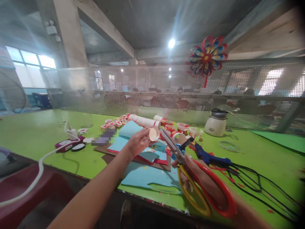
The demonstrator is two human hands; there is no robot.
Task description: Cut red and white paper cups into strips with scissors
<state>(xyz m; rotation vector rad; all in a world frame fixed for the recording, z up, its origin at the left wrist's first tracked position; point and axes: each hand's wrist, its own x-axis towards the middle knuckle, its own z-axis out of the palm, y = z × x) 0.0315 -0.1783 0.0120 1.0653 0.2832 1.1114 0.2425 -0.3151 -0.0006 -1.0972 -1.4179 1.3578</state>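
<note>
My left hand (138, 141) holds a small paper cup (153, 134) on its side, its open mouth turned toward me, above the green table (35, 133). My right hand (202, 181) grips scissors (190, 168) with red and yellow handles. Their blades are parted and point up-left, with the tips just right of the cup's rim. Under both hands lie light blue and red paper sheets (143, 159) on brown cardboard.
A stack of nested paper cups (143, 121) and several cut cups (183, 128) lie behind. A blue glue gun (209, 157) with black cables sits at right. A white kettle (216, 123) stands farther back. A power strip (68, 143) lies at left. A paper pinwheel (207, 58) hangs on the mesh fence.
</note>
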